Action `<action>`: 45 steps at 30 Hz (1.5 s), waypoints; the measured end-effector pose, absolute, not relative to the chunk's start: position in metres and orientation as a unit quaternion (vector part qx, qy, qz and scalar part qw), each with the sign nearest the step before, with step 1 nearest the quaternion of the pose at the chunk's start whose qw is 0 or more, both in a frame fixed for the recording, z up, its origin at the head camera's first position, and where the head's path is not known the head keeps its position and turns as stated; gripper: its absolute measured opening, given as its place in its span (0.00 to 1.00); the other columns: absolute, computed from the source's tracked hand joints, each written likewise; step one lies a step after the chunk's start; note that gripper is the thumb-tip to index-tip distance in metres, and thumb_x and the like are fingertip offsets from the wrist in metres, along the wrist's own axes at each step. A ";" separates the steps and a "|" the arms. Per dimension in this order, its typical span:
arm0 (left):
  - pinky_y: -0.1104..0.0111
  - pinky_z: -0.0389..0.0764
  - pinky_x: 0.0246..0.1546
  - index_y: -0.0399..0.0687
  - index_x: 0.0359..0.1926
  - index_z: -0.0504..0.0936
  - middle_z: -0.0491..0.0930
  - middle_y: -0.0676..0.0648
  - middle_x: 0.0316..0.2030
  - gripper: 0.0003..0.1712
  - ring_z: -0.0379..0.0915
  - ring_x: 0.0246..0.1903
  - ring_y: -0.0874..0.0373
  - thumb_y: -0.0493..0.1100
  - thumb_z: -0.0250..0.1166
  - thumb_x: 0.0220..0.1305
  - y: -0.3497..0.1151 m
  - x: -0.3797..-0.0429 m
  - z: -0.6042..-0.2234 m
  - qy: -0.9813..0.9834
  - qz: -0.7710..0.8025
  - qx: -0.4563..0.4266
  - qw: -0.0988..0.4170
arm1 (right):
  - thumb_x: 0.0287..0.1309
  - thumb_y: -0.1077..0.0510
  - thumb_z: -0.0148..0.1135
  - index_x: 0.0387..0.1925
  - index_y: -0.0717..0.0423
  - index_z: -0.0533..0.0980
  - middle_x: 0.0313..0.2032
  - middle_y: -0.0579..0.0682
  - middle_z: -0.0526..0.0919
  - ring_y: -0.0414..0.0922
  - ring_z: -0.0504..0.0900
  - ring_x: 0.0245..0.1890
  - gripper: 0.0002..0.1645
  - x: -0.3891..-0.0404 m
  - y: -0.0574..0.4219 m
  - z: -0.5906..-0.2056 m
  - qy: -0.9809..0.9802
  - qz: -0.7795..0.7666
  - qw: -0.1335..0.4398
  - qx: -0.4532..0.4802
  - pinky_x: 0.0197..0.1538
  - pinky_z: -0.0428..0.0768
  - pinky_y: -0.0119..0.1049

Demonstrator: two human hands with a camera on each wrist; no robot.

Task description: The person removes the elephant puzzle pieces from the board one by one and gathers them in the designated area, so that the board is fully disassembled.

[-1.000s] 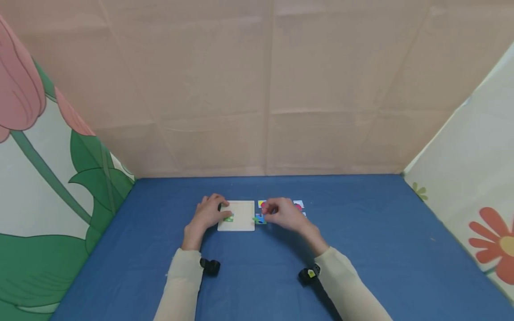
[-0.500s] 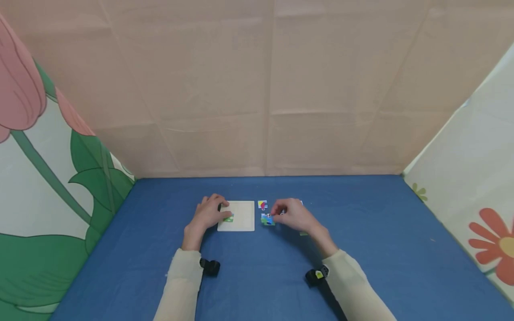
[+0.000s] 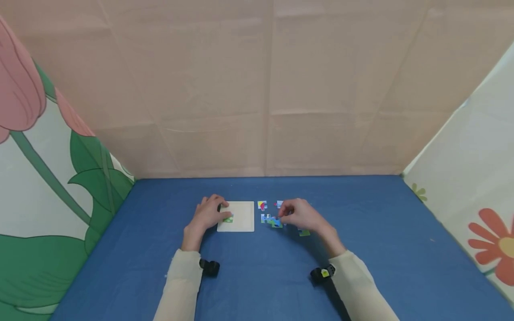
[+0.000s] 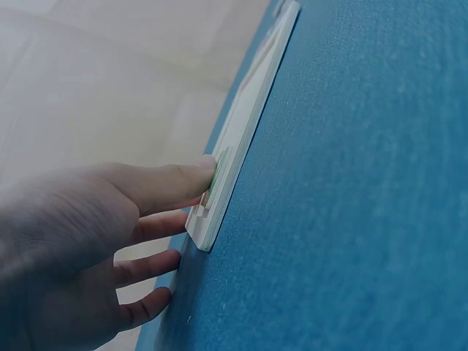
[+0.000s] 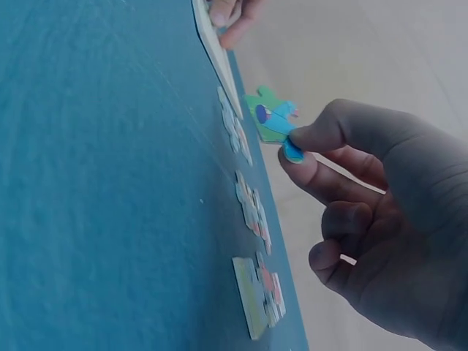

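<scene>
My left hand rests at the left edge of a pale square puzzle board. Its extended thumb presses on a green puzzle piece lying in the board's lower left part, also seen edge-on in the left wrist view. To the right of the board, my right hand pinches a green and blue puzzle piece between thumb and index finger. In the right wrist view this piece is raised above the table. The other fingers of that hand are curled.
Loose puzzle pieces lie right of the board: a yellow and red one, a blue and white one, one partly behind the right hand, and a green one. Blue cloth covers the table; a beige sheet hangs behind.
My right hand has moved rightward, away from the board, carrying the pinched piece. The blue and white piece and the green one have come into view. My left hand stays in place.
</scene>
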State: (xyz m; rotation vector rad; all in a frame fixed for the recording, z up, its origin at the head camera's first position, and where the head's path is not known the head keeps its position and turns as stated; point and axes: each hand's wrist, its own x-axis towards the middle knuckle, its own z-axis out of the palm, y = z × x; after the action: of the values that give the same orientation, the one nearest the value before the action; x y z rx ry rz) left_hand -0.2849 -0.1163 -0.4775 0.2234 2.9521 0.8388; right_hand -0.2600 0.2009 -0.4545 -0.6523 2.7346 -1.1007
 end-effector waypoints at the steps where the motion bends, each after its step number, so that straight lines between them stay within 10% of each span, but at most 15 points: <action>1: 0.43 0.59 0.69 0.52 0.53 0.84 0.72 0.45 0.63 0.20 0.60 0.65 0.43 0.54 0.69 0.63 -0.116 -0.285 -0.478 0.959 0.272 0.072 0.032 | 0.54 0.61 0.69 0.31 0.51 0.83 0.30 0.43 0.84 0.40 0.79 0.28 0.03 -0.260 0.202 -0.454 0.903 -0.363 0.066 -0.221 0.32 0.78 0.34; 45: 0.42 0.59 0.68 0.50 0.55 0.82 0.70 0.44 0.65 0.29 0.60 0.64 0.44 0.62 0.68 0.61 -0.117 -0.282 -0.474 0.961 0.261 0.081 0.042 | 0.56 0.64 0.67 0.35 0.53 0.82 0.34 0.44 0.83 0.41 0.77 0.31 0.05 -0.259 0.231 -0.453 0.903 -0.324 0.172 -0.222 0.37 0.77 0.34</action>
State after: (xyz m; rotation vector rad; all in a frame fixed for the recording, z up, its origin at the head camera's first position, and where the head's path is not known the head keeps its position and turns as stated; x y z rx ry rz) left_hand -0.2822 -0.1170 -0.4745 0.2464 2.9412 0.7993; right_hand -0.2593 0.2311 -0.4529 -0.6288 2.5642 -0.9206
